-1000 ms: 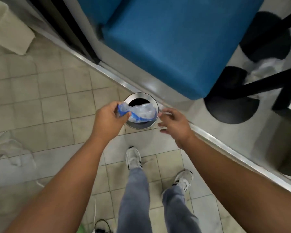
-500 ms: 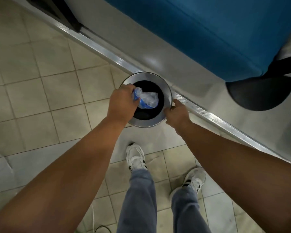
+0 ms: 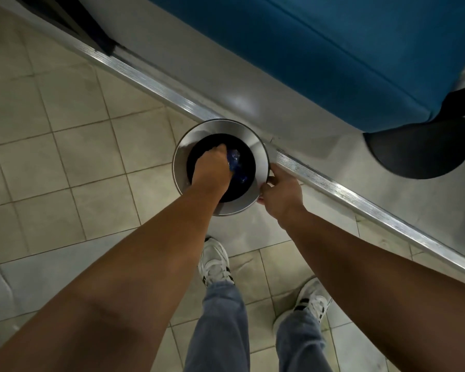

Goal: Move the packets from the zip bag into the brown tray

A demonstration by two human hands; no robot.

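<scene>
The crumpled zip bag [image 3: 234, 160] is pushed down into the dark mouth of a steel bin [image 3: 220, 127] by the left hand [image 3: 212, 169], whose fingers are seen curled about the plastic. A second earlier the bag was held above the rim; half a second earlier it was level with the opening. Now the hand is sunk past the knuckles and only a blue-tinged scrap of bag is left in sight beside the fingers.

The bin is steadied by the right hand [image 3: 279, 193], which was open and reaching a second ago and is now clamped on the rim at the near right edge, thumb over the metal.

The bin is stood on the tiled floor against a metal floor strip [image 3: 333, 185], below a blue seat [image 3: 333, 49].

No packets and no brown tray are shown. The bag is judged to be empty and in the course of being discarded, which suggests the transfer is finished and only the release of the bag is left.
</scene>
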